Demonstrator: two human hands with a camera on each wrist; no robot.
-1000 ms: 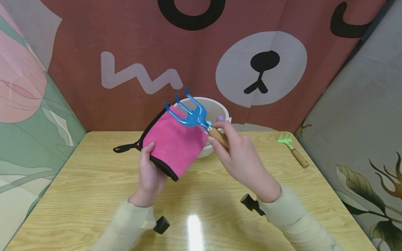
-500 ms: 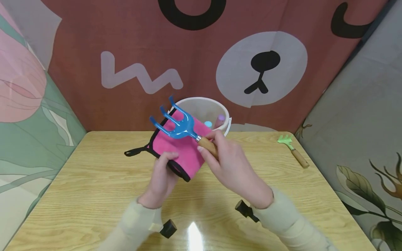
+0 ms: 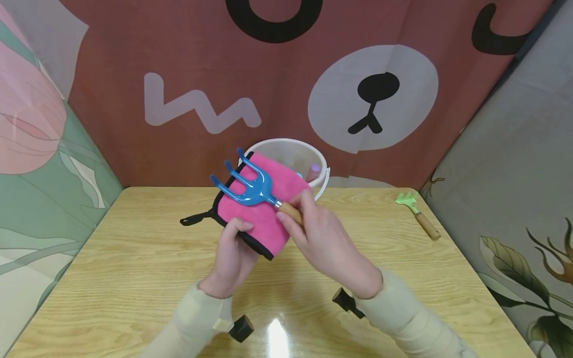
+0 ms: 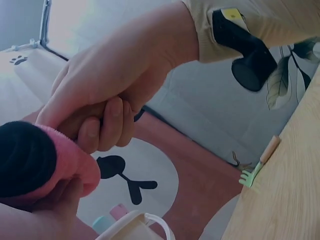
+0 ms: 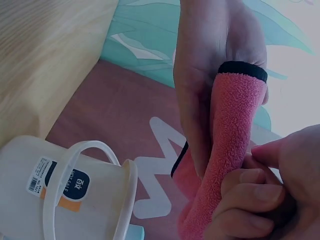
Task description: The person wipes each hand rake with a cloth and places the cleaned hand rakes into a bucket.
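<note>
My left hand (image 3: 235, 258) grips a folded pink cloth (image 3: 268, 226) with black edging and a black hanging loop, thumb on top and fingers underneath. A blue three-pronged hand fork (image 3: 252, 191) lies over the cloth's upper face, its prongs toward the upper left. Its wooden handle is pinched by my right hand (image 3: 329, 238) between thumb and fingers. In the right wrist view the towelling cloth (image 5: 235, 115) hangs over the left hand (image 5: 200, 90), the right hand (image 5: 265, 200) close against it. The fork's head is hidden in both wrist views.
Behind the cloth stands a white bucket (image 3: 286, 144) with a handle; purple-topped (image 3: 314, 171) and light-blue items show inside. At the right of the wooden table (image 3: 112, 278) lies a small green rake (image 3: 418, 216) with a wooden handle. Printed fabric walls surround the table.
Both hands have shifted, the cloth to the right and the fork leftward and down, so the fork now lies lower across the cloth. Bucket and green rake have stayed put.
</note>
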